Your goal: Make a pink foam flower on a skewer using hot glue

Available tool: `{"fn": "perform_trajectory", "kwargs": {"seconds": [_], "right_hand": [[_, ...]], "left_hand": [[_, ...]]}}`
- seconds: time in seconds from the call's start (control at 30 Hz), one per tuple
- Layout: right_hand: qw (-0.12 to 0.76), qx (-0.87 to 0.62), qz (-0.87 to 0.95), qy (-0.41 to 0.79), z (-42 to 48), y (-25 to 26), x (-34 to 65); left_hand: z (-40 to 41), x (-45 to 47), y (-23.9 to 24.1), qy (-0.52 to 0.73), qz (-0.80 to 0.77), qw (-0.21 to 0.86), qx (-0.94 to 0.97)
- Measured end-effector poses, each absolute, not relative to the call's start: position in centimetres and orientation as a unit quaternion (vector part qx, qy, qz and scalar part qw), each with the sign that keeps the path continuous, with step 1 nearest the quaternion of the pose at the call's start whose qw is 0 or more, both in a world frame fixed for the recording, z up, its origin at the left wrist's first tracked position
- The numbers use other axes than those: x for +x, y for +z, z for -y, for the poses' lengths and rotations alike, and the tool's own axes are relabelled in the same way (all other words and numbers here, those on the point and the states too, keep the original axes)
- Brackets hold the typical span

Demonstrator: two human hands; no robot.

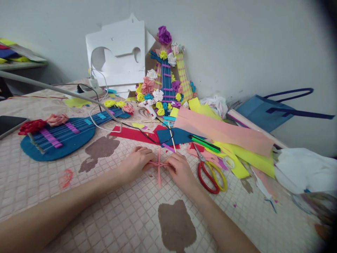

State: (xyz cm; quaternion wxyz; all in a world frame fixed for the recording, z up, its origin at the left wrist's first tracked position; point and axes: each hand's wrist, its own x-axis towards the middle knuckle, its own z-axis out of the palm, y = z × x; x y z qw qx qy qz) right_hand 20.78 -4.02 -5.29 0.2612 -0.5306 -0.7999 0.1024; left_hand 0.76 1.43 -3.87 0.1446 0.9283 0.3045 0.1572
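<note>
My left hand (pixel 137 161) and my right hand (pixel 180 169) rest on the patterned tablecloth (pixel 126 218), fingers curled and pinched on thin pink strips (pixel 159 168) that cross each other between them. One strip lies upright, the other runs sideways from hand to hand. Red-and-yellow scissors (pixel 210 174) lie just right of my right hand. A thin wooden stick (pixel 172 137) lies beyond the strips.
A blue felt guitar (pixel 65 135) with paper roses lies at the left. Several decorated guitars (pixel 167 80) lean on the wall, with a white glue gun (pixel 147 107) before them. Coloured sheets (pixel 223 131), a green marker (pixel 205 143), a phone (pixel 9 124), a blue bag (pixel 265 112).
</note>
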Motion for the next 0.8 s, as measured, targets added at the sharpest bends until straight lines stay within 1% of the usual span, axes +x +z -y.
{"fn": "perform_trajectory", "kwargs": {"seconds": [0.17, 0.33, 0.67, 0.8], "right_hand": [[0.242, -0.535, 0.803, 0.099, 4.4, -4.6, 20.4], [0.241, -0.537, 0.804, 0.080, 4.6, -4.6, 19.9], [0.247, -0.515, 0.819, 0.043, 4.4, -5.2, 19.3], [0.251, -0.527, 0.809, 0.061, 4.4, -5.2, 19.4]], "left_hand": [[-1.1, 0.8, -4.2, 0.180, -0.301, 0.151, 0.924], [-0.8, 1.3, -4.4, 0.196, -0.291, 0.153, 0.924], [-0.3, 1.4, -3.7, 0.194, -0.281, 0.119, 0.932], [-0.6, 1.2, -3.7, 0.192, -0.294, 0.133, 0.927]]}}
